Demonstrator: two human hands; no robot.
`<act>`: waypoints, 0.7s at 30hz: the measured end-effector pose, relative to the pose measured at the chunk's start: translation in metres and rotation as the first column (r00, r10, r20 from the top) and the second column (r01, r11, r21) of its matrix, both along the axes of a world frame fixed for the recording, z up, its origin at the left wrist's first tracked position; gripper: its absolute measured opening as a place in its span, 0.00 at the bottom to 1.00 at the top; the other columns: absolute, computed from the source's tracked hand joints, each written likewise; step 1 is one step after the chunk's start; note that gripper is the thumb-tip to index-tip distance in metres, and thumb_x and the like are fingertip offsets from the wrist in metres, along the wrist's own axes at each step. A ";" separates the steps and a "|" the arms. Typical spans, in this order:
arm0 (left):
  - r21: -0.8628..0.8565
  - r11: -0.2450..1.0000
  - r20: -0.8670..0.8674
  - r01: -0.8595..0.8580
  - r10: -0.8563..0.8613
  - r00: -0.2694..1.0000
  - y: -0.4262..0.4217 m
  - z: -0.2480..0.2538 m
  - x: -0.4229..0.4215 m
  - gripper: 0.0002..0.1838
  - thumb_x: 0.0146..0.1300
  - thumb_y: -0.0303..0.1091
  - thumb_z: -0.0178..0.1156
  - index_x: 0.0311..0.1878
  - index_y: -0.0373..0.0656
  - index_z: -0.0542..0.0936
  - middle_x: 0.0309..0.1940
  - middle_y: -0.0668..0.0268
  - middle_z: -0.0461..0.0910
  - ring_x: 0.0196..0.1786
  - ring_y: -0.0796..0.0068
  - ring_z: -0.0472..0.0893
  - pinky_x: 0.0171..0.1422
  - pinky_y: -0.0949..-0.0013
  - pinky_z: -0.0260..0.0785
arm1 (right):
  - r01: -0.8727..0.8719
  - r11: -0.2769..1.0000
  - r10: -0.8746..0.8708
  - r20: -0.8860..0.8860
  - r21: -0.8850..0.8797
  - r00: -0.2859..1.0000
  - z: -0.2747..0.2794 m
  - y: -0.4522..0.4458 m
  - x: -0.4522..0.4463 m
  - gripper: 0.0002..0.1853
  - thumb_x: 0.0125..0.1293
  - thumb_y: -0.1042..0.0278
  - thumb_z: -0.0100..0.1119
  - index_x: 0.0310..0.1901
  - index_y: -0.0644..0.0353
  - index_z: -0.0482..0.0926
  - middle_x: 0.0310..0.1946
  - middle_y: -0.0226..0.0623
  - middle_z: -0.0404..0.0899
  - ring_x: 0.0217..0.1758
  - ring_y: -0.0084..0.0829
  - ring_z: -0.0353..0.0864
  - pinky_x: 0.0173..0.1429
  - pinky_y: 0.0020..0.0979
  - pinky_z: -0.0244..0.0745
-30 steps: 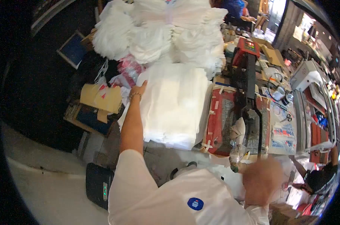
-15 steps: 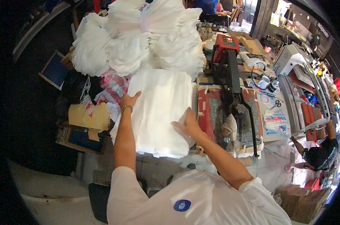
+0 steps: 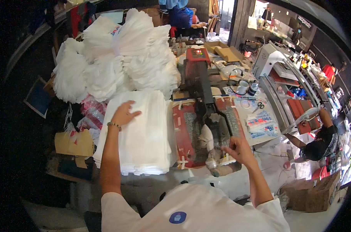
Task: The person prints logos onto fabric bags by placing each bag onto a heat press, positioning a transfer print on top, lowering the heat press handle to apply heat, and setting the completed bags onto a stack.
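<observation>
By the wrapped handle (image 3: 226, 170) of one press (image 3: 200, 79), the right hand (image 3: 241, 150) hangs loosely bent, empty; the left hand (image 3: 124, 115), fingers spread and released, is over one white sheet stack (image 3: 144, 139) left of the press. Probable step: sheet handling, next calling for a fingertip pinch. Beyond: two mugs (image 3: 243, 87).

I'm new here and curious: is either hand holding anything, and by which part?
Nothing appears held. The left hand is open over the white stack; the right hand is near the press handle, not around it.
</observation>
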State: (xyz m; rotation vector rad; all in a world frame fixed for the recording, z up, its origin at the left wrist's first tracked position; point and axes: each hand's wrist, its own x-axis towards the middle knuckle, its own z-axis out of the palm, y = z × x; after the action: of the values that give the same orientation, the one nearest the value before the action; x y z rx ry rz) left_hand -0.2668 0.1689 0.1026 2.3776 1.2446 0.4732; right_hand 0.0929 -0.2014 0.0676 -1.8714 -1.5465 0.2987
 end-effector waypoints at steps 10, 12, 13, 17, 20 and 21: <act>0.161 0.762 0.108 0.627 -0.645 0.757 -0.148 -0.028 0.227 0.19 0.62 0.42 0.69 0.51 0.41 0.82 0.44 0.54 0.79 0.49 0.57 0.79 0.57 0.58 0.72 | -0.222 0.972 0.189 0.302 0.079 0.934 -0.034 -0.028 -0.019 0.21 0.64 0.47 0.64 0.25 0.57 0.80 0.25 0.41 0.78 0.29 0.45 0.80 0.32 0.46 0.72; 0.269 0.782 0.147 0.563 -0.611 0.778 -0.157 -0.060 0.262 0.15 0.62 0.40 0.68 0.47 0.41 0.83 0.42 0.54 0.78 0.49 0.54 0.78 0.58 0.56 0.70 | -0.237 0.972 0.234 0.174 -0.003 0.957 -0.035 -0.034 -0.032 0.26 0.67 0.39 0.56 0.28 0.57 0.83 0.28 0.43 0.82 0.31 0.48 0.83 0.35 0.47 0.76; 0.311 0.849 0.223 0.427 -0.502 0.835 -0.165 -0.075 0.275 0.13 0.62 0.38 0.67 0.45 0.41 0.82 0.43 0.54 0.77 0.50 0.53 0.77 0.59 0.56 0.69 | -0.227 0.974 0.224 0.171 -0.001 0.959 -0.033 -0.035 -0.032 0.26 0.67 0.39 0.56 0.28 0.57 0.83 0.28 0.43 0.82 0.31 0.48 0.83 0.35 0.47 0.76; 0.323 0.917 0.382 0.233 -0.351 0.855 -0.169 -0.098 0.288 0.08 0.62 0.34 0.65 0.40 0.41 0.82 0.43 0.56 0.75 0.51 0.53 0.76 0.59 0.55 0.69 | -0.261 0.963 0.269 0.156 -0.072 0.950 -0.029 -0.038 -0.025 0.29 0.69 0.37 0.53 0.30 0.58 0.83 0.28 0.45 0.83 0.31 0.50 0.84 0.36 0.48 0.78; 0.282 0.924 0.433 0.258 -0.363 0.825 -0.171 -0.098 0.283 0.08 0.62 0.34 0.65 0.42 0.42 0.83 0.43 0.57 0.75 0.52 0.54 0.74 0.60 0.56 0.68 | -0.266 0.964 0.263 0.174 -0.002 0.949 -0.032 -0.040 -0.025 0.29 0.69 0.39 0.53 0.29 0.60 0.82 0.27 0.48 0.82 0.30 0.51 0.83 0.35 0.49 0.77; 0.293 0.924 0.420 0.245 -0.355 0.835 -0.171 -0.097 0.283 0.08 0.62 0.33 0.64 0.41 0.42 0.84 0.43 0.57 0.75 0.52 0.53 0.74 0.60 0.54 0.67 | -0.281 0.960 0.276 0.162 0.008 0.947 -0.031 -0.039 -0.025 0.28 0.69 0.40 0.54 0.28 0.61 0.82 0.26 0.48 0.82 0.29 0.51 0.83 0.35 0.49 0.76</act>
State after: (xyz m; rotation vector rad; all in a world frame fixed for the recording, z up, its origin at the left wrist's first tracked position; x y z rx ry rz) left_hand 0.0160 -0.0022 0.0056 2.3772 0.6078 1.0569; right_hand 0.0683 -0.2404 0.0369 -1.6846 -1.9194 0.2529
